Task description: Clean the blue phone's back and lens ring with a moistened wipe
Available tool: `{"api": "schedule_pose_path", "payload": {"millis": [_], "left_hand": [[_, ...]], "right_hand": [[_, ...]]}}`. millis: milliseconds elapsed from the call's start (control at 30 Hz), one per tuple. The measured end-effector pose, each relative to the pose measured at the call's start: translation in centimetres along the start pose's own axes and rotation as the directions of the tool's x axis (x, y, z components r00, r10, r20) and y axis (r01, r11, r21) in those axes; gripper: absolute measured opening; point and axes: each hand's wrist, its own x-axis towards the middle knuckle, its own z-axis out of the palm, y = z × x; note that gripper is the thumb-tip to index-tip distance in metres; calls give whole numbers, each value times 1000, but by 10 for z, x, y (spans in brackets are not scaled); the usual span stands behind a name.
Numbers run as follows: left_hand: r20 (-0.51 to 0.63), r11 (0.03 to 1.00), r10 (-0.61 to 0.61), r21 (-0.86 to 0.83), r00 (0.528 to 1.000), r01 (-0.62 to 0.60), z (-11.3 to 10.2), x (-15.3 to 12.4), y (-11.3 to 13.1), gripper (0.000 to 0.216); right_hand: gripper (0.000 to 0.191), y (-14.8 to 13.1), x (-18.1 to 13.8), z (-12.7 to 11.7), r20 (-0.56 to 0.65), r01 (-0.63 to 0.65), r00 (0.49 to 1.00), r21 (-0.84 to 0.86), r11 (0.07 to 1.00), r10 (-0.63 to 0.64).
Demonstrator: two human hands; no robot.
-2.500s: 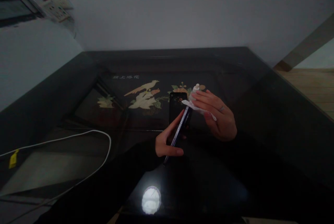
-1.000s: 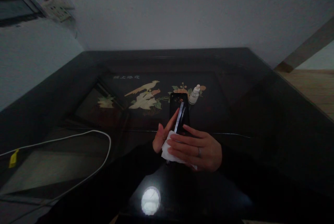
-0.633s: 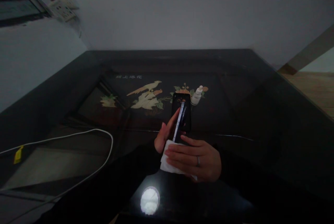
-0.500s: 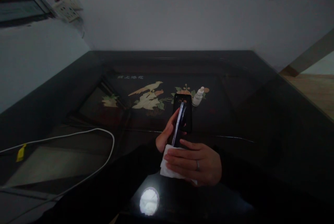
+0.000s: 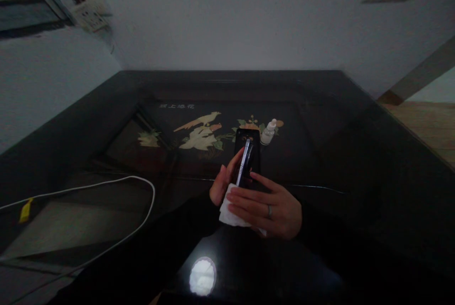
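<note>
In the head view, my left hand grips a smartphone, which is tilted up with its narrow edge facing me. My right hand, a ring on one finger, presses a folded white tissue around the phone's lower end. Part of the left hand is hidden behind the phone and tissue. Just beyond, a black phone case with camera cut-outs lies flat on the table. Beside its upper right corner stands a small white dropper bottle.
The dark glossy table has a painted bird and flowers under its surface. A white cable with a yellow tag curves over the left side. A round light reflection shows near the front edge. Wall sockets are at the back left.
My right hand has slid the tissue a little up along the phone's edge. The left hand still holds the phone. The case and bottle stay where they were.
</note>
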Motion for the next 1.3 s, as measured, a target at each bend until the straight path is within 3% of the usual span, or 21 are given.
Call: {"api": "schedule_pose_path", "payload": {"millis": [167, 267, 600, 800, 1033, 1167, 1300], "left_hand": [[-29, 994, 12, -104, 1000, -15, 10, -6, 4, 64], [-39, 994, -7, -113, 999, 2, 7, -5, 2, 65], [-146, 996, -30, -85, 989, 18, -3, -1, -9, 78], [-76, 997, -5, -73, 997, -1, -7, 1, -8, 73], [-41, 994, 104, -34, 994, -105, 5, -5, 2, 53], [-56, 1000, -11, 17, 998, 12, 4, -7, 6, 71], [-43, 997, -54, 43, 998, 56, -5, -2, 3, 84]], "right_hand": [[34, 2, 3, -2, -67, -139, 988, 9, 990, 140], [33, -3, 6, -1, -69, -157, 985, 48, 986, 161], [38, -17, 6, 9, 46, -16, 999, 96, 995, 11], [38, -10, 4, 7, 62, 19, 998, 90, 996, -24], [34, -7, 8, 4, -43, -200, 979, 22, 980, 201], [37, -14, 8, 8, -22, -123, 992, -12, 992, 123], [38, -19, 6, 12, 26, -30, 999, -42, 999, 31]]}}
